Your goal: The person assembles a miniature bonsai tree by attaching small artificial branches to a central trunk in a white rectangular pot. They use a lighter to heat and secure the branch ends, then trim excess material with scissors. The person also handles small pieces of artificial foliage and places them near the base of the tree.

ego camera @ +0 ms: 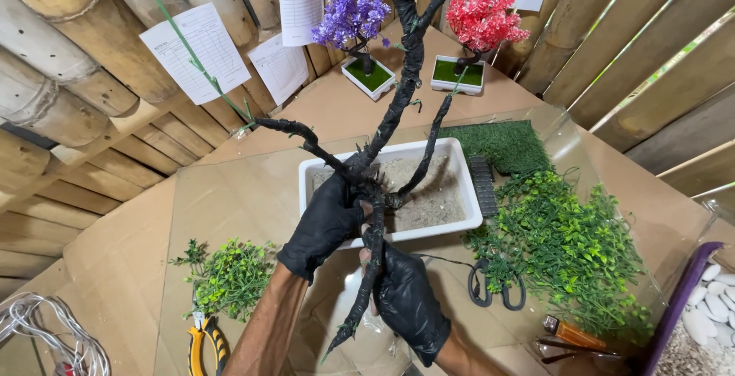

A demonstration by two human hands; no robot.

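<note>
**Both gloves on the black-wrapped tree frame**

So I've got the black tape-wrapped branching tree armature (383, 154) up in the middle of the frame; my left hand (325, 223), in a black glove, is clenched around the spot where the limbs fork, just left of centre; my right hand (409, 299), also gloved black, is wrapped around the lower trunk a bit below that, bottom centre. The pointed foot of the trunk sticks out below my hands, and the upper limbs run off the top edge; one side limb carries a thin green wire stem (195, 58) reaching into the upper left.

Behind it, centre of the frame, sits the white rectangular tray of sand (455, 227); the armature is held above it, not planted. Right of the tray there's a pile of green plastic foliage sprigs (570, 246) with black-handled scissors (496, 288) at its lower left edge; a smaller yellow-green sprig bunch (230, 276) lies lower left, with yellow-handled pliers (205, 341) just below it. Top centre: two small finished trees, one purple (352, 20), one red (484, 20).
</note>
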